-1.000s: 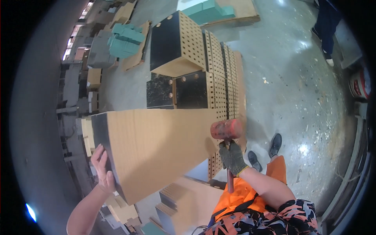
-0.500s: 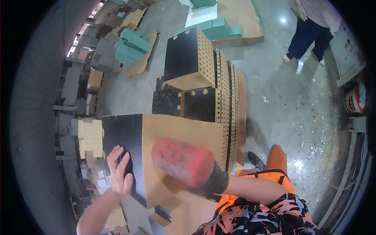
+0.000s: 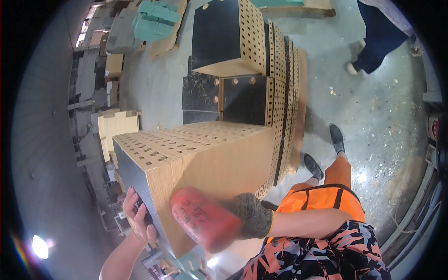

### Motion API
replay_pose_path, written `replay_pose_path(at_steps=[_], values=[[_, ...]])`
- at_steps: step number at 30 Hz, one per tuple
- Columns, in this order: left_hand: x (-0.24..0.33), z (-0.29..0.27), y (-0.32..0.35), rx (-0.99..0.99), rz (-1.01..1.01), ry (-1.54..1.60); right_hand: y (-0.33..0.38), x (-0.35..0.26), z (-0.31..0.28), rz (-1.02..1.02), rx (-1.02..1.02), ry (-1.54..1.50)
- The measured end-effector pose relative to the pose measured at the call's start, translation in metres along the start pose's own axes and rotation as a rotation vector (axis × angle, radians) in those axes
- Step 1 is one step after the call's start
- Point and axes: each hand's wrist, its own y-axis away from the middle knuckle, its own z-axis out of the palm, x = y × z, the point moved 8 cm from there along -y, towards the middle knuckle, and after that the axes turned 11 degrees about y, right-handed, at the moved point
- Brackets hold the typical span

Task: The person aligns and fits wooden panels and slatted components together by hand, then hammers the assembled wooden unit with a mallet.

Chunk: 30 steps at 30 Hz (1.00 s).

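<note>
Red mallet (image 3: pixel 205 220) at six o'clock sits gripped in the gloved right hand (image 3: pixel 254 215), before the wooden box (image 3: pixel 224 161) at eight, whose dark side (image 3: pixel 133 170) the left hand (image 3: pixel 139 221) braces with open fingers, apparently for steadiness, with stacked boxes (image 3: pixel 245 97) at twelve.

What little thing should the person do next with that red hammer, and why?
Probably give the pale wooden face a light tap: the gloved right hand holds the red mallet in front of it, and the bare left hand is at the dark end panel.
</note>
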Motion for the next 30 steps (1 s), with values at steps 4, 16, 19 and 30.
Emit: replay_pose_path(at_steps=[4, 16, 19, 30], values=[[0.002, 0.000, -0.001, 0.012, -0.006, 0.040, -0.004, -0.003, 0.005, -0.040, -0.086, -0.033], [0.006, 0.007, -0.008, 0.050, 0.041, 0.099, -0.009, 0.001, 0.004, 0.002, -0.266, -0.006], [0.003, 0.008, -0.009, 0.053, 0.028, 0.017, -0.008, 0.011, 0.001, 0.018, -0.240, -0.015], [-0.002, 0.004, 0.001, 0.037, 0.048, 0.095, -0.009, 0.023, -0.007, 0.142, -0.229, -0.043]])
